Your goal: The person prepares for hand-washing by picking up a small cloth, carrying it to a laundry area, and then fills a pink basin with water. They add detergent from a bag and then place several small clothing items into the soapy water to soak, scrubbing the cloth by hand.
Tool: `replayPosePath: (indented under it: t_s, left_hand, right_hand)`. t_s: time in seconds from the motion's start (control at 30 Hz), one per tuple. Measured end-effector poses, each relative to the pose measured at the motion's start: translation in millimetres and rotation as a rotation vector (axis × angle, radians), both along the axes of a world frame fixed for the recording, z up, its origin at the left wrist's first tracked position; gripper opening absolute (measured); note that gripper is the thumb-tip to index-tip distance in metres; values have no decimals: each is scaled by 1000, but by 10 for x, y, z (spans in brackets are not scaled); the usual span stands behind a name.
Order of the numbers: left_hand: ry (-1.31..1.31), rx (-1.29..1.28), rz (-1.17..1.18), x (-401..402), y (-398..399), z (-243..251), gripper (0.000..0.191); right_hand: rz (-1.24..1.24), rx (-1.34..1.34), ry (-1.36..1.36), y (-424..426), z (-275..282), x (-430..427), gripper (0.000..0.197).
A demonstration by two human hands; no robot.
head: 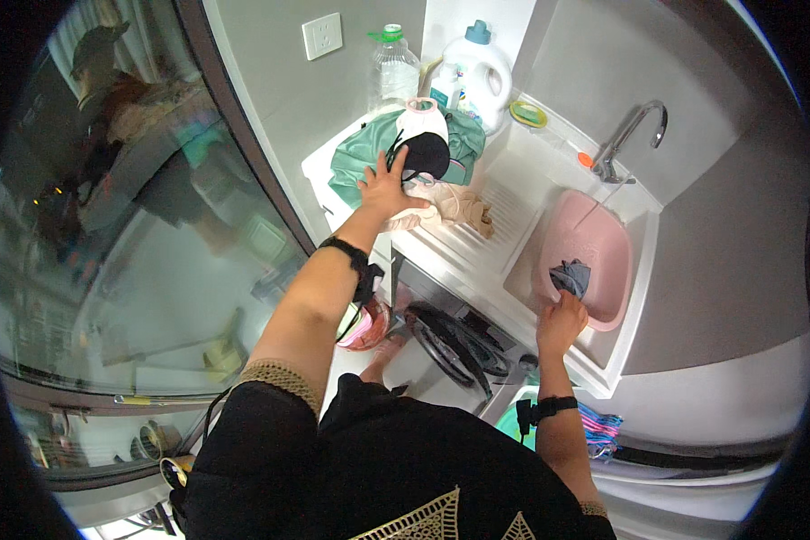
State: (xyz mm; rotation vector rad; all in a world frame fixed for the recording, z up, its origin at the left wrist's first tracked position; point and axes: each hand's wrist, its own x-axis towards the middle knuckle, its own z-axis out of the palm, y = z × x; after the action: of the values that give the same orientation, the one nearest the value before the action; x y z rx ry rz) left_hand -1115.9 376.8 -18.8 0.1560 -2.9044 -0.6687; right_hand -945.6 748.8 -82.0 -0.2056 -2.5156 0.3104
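My left hand (386, 192) lies with spread fingers over a heap of clothes at the counter's left end. The heap has a green cloth (358, 158), a white and black garment (426, 150) and a beige cloth (460, 202) that reaches onto the ribbed drainboard. Whether its fingers hold any fabric is not plain. Over the near side of a pink plastic basin (617, 250), my right hand (562, 320) grips a grey cloth (572, 277). The basin stands in the white sink (513, 283), and a thin stream of water falls into it from the chrome faucet (607, 162).
Behind the clothes stand a clear plastic bottle (395, 71), a white detergent jug (482, 74) and a pump bottle (445, 88). A green soap dish (528, 115) sits on the sink's back ledge. Below the counter, a front-loading washer's round door (449, 347) hangs open. A glass panel (142, 270) borders the left.
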Motion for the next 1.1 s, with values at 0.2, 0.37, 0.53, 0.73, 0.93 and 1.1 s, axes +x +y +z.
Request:
replayPosePath:
  t_s: [0.2,0.37,0.53,0.73,0.93,1.1]
  left_hand:
    - [-51,-135,-95,-45,441,-106,101]
    - [266,-427,-35,-56,675,-562,73]
    - [289,-260,-136,-97,531,-378,63]
    - [585,-124,-116,-278,54,201,53]
    - [371,-288,10,-267,-540,144,56]
    - [229,-222,74,-253,-675,-299,67]
  right_hand:
    - [-48,-17,-45,-14,-17,-30,37]
    - [-70,12,-65,-41,-17,-55,38]
    - [-92,9,-104,-57,-14,-71,38]
    - [-65,13,-43,-22,-52,-47,38]
    - [-52,21,-48,-107,30,-47,39]
    - [-46,83,8,-89,-79,-25,39]
